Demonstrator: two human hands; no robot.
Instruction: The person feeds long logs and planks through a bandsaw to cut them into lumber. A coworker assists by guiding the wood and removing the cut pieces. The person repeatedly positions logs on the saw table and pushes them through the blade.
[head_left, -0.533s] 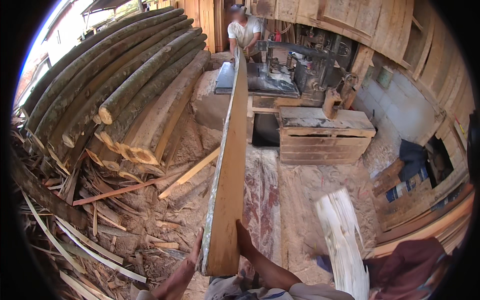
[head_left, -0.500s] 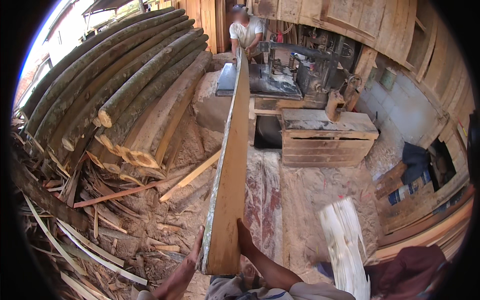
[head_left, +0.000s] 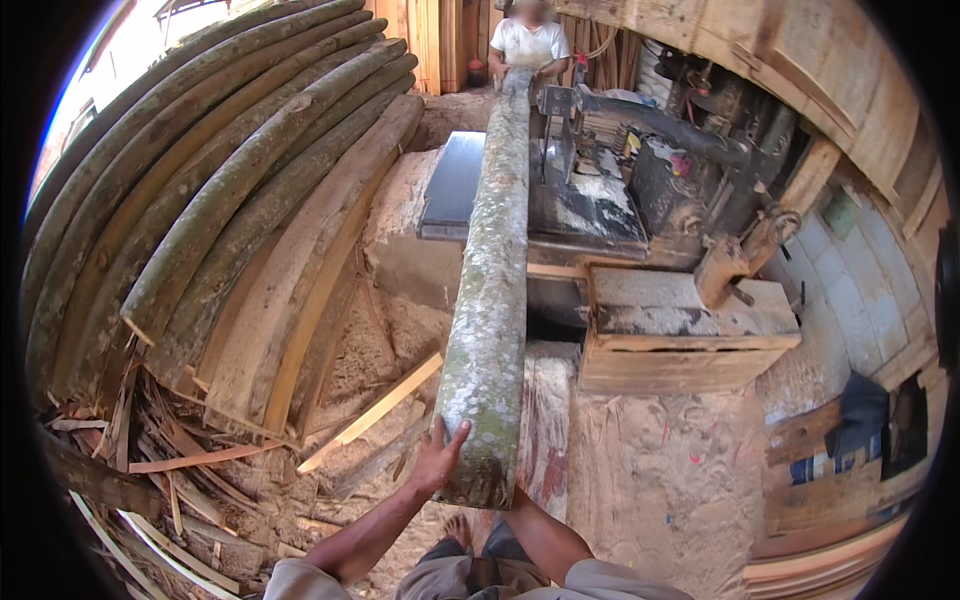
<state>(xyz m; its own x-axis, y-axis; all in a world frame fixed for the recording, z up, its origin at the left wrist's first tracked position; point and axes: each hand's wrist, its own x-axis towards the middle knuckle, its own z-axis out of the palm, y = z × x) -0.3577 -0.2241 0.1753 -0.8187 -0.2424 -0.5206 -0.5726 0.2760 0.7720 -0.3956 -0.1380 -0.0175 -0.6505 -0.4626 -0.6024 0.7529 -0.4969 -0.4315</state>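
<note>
The long slab (head_left: pixel 490 290), bark side up and blotched grey-green, runs from the person's hands at 6 o'clock to the saw (head_left: pixel 600 170) at 12 o'clock. Its near end hangs free above the sawdust-covered floor (head_left: pixel 650 470); its far end lies on the saw's table, alongside the upright blade housing.

The left hand (head_left: pixel 438 455) is spread against the slab's left flank near the end, thumb hooked over the bark, fingers flat along the side. The right hand is hidden under the slab's end; only the forearm (head_left: pixel 540 535) shows, so its grip cannot be told, though it appears to bear the weight from below.

At 12 o'clock a co-worker in a white shirt (head_left: pixel 530 45) stands behind the saw with both hands at the slab's far end.

Progress, as a judgement: the slab is a sawn-off outer cut, flat beneath and bark above. It is carried by both people and has not yet been set down anywhere. Whether another pass is due cannot be told.

Surroundings: a stack of peeled logs (head_left: pixel 230 170) fills 9 to 11 o'clock. Offcuts and splinters (head_left: pixel 170 450) lie heaped at 8 o'clock. A wooden crate (head_left: pixel 680 335) sits at 3 o'clock beside the saw. A dark metal sheet (head_left: pixel 455 185) lies left of the slab on the saw bench.
</note>
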